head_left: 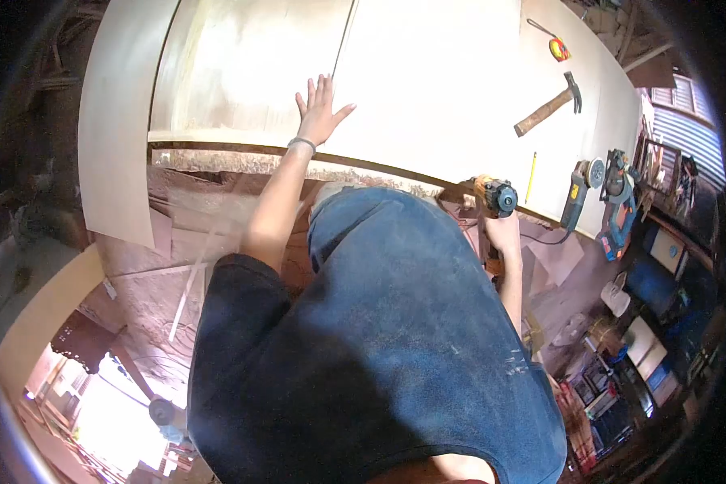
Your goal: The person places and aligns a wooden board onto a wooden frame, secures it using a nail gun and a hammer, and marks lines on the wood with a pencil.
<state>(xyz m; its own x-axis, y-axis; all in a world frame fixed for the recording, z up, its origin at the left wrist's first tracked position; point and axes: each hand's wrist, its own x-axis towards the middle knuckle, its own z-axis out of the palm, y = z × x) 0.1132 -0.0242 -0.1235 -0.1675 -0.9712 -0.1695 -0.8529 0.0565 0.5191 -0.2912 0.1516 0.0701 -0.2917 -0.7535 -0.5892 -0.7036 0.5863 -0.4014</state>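
My left hand [321, 117], with a thin band at the wrist, lies with fingers spread on the pale wooden panel [427, 89], close to a narrow seam in it. At the panel's near edge, my right hand [502, 232] grips a yellow and black power drill [492, 196] by its handle. The drill's tip is hard to make out. A pencil [532, 177] lies on the panel just right of the drill. Beyond it is an angle grinder [577, 194] with a cord.
On the panel's right side lie a wooden-handled hammer [548, 111] and a yellow-red tape measure [559, 50]. A power tool with a battery [618, 206] sits at the right edge. A long separate board [117, 121] overhangs at left. Shelves with clutter stand at far right.
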